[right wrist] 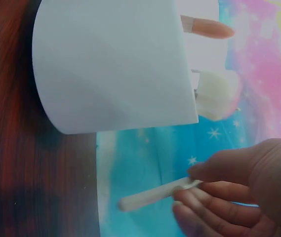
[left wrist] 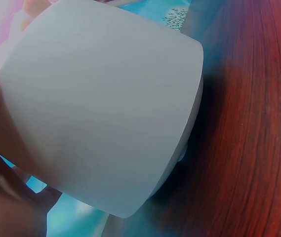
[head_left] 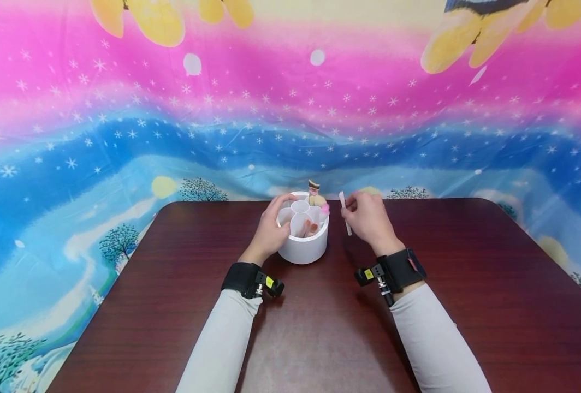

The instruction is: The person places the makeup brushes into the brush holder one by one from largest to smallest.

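Note:
A white round brush holder (head_left: 302, 252) with several compartments stands on the table. My left hand (head_left: 271, 229) grips its left side, thumb at the near rim and fingers over the far rim. Inside are makeup brushes: small ones with orange-brown tips (head_left: 311, 227), a fluffy cream-and-pink brush (right wrist: 219, 94) and one with a dark-banded top (head_left: 313, 186). Right of the holder, my right hand (head_left: 369, 215) pinches a slim white stick (right wrist: 147, 197) between thumb and fingers, apart from the holder. The stick stands nearly upright in the head view; the fingers hide its middle.
The dark red-brown wooden table (head_left: 182, 305) extends to both sides, its far edge just behind the holder. Beyond it hangs a colourful printed cloth (head_left: 290, 120) with snowflakes and trees. Each wrist wears a black strap (head_left: 241, 279) with a small camera.

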Demonstrator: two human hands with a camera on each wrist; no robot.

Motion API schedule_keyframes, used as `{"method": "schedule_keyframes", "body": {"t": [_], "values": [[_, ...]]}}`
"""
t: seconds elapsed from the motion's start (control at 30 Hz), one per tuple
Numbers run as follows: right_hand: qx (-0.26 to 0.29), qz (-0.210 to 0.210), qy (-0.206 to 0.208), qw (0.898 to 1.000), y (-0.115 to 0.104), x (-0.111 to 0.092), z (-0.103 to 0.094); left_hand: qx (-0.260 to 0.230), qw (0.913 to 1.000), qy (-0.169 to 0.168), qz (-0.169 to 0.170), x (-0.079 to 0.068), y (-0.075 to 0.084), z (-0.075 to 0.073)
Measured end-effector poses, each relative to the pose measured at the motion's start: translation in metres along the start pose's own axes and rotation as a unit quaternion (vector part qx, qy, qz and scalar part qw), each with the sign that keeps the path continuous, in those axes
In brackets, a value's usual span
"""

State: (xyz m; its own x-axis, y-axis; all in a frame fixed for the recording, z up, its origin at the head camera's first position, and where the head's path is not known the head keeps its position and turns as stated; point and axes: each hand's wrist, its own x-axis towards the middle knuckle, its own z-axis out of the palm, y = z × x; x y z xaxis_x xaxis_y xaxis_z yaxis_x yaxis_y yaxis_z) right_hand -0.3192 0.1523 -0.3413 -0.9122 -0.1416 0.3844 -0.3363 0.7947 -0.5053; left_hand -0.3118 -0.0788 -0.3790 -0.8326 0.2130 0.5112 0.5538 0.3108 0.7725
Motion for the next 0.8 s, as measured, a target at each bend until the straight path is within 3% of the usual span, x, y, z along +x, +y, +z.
{"method": "schedule_keyframes", "body": {"t": [0.2,0.5,0.8], "values": [[0.057,-0.025,0.069,0.996,-0.011,0.0,-0.007,0.004,1.0,0.005,0.007,0.006,-0.03,0.006],[0.091,-0.078,0.11,0.987,-0.026,-0.004,-0.015,0.014,0.9998,0.009,-0.011,0.005,-0.031,0.007],[0.138,-0.096,0.117,0.979,-0.043,-0.009,-0.024,0.003,1.0,0.006,-0.003,0.006,-0.032,0.006]]}}
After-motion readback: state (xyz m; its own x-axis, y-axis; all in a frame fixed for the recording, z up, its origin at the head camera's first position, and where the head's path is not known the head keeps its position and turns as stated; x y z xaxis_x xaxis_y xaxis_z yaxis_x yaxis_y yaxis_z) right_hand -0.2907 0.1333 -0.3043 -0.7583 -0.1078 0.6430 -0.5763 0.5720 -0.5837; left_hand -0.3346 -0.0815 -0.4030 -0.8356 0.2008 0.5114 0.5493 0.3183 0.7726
